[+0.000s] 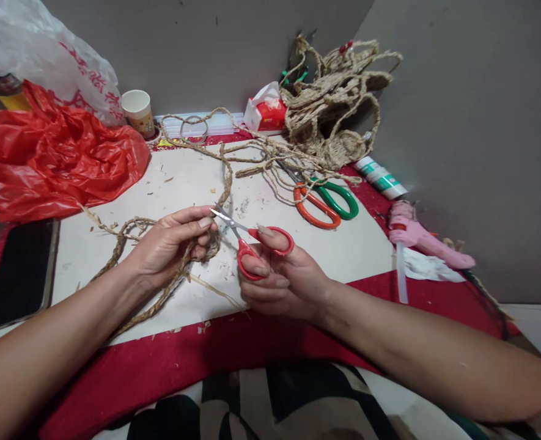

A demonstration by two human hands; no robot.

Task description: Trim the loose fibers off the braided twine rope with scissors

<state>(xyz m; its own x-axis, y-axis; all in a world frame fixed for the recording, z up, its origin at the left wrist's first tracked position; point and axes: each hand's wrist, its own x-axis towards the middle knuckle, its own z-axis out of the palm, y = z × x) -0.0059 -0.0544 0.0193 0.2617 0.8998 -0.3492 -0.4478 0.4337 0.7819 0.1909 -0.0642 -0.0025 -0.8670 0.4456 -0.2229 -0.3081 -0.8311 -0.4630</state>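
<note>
My left hand [172, 244] pinches a braided straw rope [227, 183] near the middle of the board. One end of the rope stretches up and away from my fingers, while the rest trails down past my wrist. In my right hand [283, 275] is a small pair of red-handled scissors [240, 229], with my thumb and a finger through the loops. The scissor tips touch or nearly touch the rope beside my left fingertips, and the blades are slightly apart. Past the hands, loose thin straw cords [270, 153] lie tangled.
Large scissors [325, 205] with orange and green handles lie to the right. Behind are a straw bundle [338, 98], a tissue pack [268, 113] and a paper cup [138, 113]. A pink glue gun [428, 238] rests at right; a phone [20, 272] and red plastic bag [59, 153] at left.
</note>
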